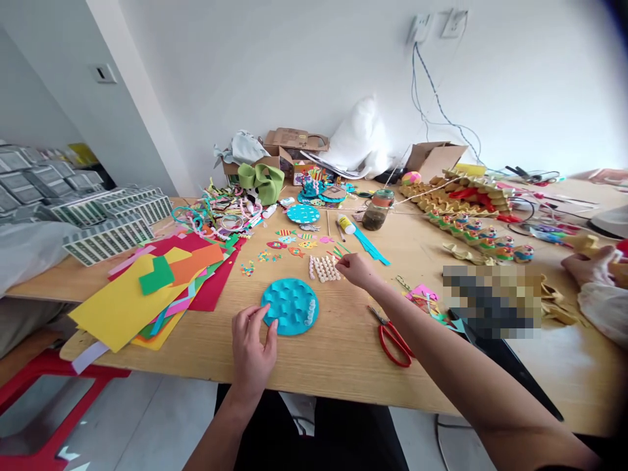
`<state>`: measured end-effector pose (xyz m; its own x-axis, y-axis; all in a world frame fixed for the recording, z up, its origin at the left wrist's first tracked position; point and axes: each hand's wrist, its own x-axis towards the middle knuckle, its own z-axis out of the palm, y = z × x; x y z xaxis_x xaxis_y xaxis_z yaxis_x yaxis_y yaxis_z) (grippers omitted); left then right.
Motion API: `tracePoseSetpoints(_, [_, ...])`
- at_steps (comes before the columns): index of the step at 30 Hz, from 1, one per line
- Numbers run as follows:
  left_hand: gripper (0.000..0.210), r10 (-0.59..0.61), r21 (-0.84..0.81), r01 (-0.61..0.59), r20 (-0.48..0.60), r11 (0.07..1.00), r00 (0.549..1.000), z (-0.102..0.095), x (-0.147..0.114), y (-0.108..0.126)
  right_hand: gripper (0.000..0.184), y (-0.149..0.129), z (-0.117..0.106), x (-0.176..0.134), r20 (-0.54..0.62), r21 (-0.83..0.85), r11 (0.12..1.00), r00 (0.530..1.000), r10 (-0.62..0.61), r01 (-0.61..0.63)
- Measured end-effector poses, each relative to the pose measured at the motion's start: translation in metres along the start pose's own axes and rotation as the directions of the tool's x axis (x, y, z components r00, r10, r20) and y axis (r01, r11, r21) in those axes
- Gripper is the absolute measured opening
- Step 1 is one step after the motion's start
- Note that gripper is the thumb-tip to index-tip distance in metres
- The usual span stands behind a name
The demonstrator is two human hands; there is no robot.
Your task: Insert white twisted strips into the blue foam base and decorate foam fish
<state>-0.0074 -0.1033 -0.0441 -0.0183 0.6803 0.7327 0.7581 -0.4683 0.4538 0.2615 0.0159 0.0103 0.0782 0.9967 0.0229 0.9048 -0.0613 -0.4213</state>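
Observation:
A round blue disc (288, 288) with cut, raised flaps lies on the table before me, a short row of small whitish shells (310, 312) on its right side. My left hand (252, 350) rests at the disc's lower left edge, thumb and fingers apart, fingertips touching it. Beyond the disc, rows of small shells (324, 269) lie on the tabletop. At their right edge my right hand (356, 269) has its fingers pinched together; whatever is between them is hidden. Colourful paper fish (296, 251) and small confetti-like pieces (248, 268) lie behind and left of the shells.
Red-handled scissors (396, 343) lie under my right forearm. Coloured paper sheets (118, 301) cover the left. A glue bottle (346, 224), blue strips (369, 243) and a jar (377, 210) stand or lie farther back. At right, another person's hand (591, 265) is near egg-carton pieces.

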Motion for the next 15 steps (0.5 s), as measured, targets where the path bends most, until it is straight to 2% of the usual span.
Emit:
tracePoseSetpoints(8, [0.026,-0.004,-0.035,0.004,0.003,0.999,1.000,0.001,-0.001,-0.001,0.014,-0.031,0.008,0.024,0.159,-0.081,0.996,0.987,-0.018,0.031])
tracePoseSetpoints(15, [0.025,-0.021,-0.055,0.021,0.005,0.998,1.000,-0.001,-0.002,-0.002,0.016,-0.020,-0.014,0.041,0.218,-0.201,0.973,0.964,0.155,-0.111])
